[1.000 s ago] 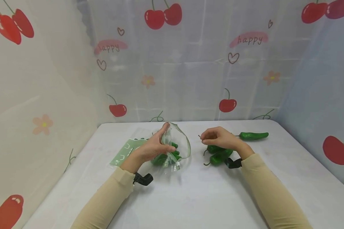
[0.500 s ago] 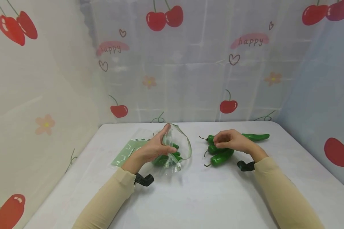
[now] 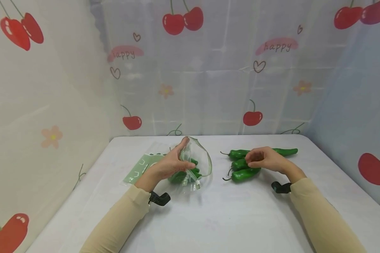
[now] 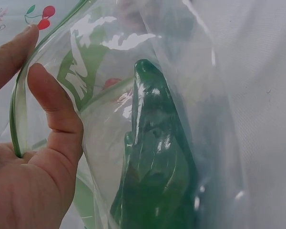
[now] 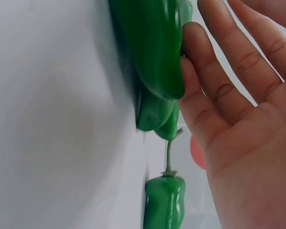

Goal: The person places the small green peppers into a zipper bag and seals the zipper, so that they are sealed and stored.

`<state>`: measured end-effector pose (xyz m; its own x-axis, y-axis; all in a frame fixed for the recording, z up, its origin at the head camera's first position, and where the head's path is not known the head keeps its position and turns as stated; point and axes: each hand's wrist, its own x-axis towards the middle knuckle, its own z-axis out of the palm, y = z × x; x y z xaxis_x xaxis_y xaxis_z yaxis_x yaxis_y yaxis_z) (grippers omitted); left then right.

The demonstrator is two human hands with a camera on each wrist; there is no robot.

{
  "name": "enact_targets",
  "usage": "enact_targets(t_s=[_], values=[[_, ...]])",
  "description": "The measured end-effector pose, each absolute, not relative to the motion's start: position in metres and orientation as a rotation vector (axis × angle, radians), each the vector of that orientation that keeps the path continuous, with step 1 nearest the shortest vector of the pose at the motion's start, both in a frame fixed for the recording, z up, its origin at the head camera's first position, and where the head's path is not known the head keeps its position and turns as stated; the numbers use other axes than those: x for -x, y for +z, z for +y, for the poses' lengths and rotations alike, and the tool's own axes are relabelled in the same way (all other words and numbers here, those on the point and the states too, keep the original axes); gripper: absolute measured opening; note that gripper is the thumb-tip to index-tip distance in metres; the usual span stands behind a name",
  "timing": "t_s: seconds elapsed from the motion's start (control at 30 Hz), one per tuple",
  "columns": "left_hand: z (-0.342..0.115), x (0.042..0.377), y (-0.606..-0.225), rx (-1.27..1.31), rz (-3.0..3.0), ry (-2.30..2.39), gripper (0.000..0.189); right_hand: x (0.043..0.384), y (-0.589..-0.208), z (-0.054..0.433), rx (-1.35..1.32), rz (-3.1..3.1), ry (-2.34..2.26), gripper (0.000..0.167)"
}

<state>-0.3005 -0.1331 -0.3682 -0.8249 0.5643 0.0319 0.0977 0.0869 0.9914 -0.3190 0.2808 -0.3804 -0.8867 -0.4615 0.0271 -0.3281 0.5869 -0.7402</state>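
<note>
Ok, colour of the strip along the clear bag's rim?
The rim strip is green; it shows best in the left wrist view.

Four loose green peppers (image 3: 241, 175) — one clear bag (image 4: 217, 105) — bagged peppers (image 4: 157, 143) uncountable.

Head view: bright, diffuse light; soft shadows beside the 2 sleeves (image 3: 120, 221) on the bench (image 3: 215, 225). Cast warm on the left wall (image 3: 73, 95), bluish on the right wall (image 3: 358, 105). Left wrist view: hazy, glare on the bag (image 4: 214, 143). Right wrist view: bench blurred, pepper (image 5: 155, 47) highlights.
</note>
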Motion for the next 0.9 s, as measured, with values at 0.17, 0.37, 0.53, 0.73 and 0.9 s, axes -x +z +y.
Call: enact_targets(t_s=[0.17,0.37,0.53,0.73,0.9], values=[[-0.134,0.301,-0.37,-0.655,2.009,1.786,0.12,0.316,-0.384,0.286,0.626,2.655,-1.16,0.031],[-0.134,0.301,-0.371,-0.662,2.014,1.783,0.12,0.314,-0.39,0.292,0.632,2.634,-1.153,0.034],[-0.134,0.301,-0.37,-0.662,2.024,1.775,0.119,0.315,-0.394,0.296,0.683,2.612,-1.13,0.037],[-0.133,0.301,-0.369,-0.657,2.032,1.775,0.119,0.316,-0.398,0.299,0.685,2.622,-1.095,0.04],[-0.133,0.301,-0.37,-0.643,2.041,1.775,0.12,0.317,-0.403,0.3,0.699,2.626,-1.052,0.042]])
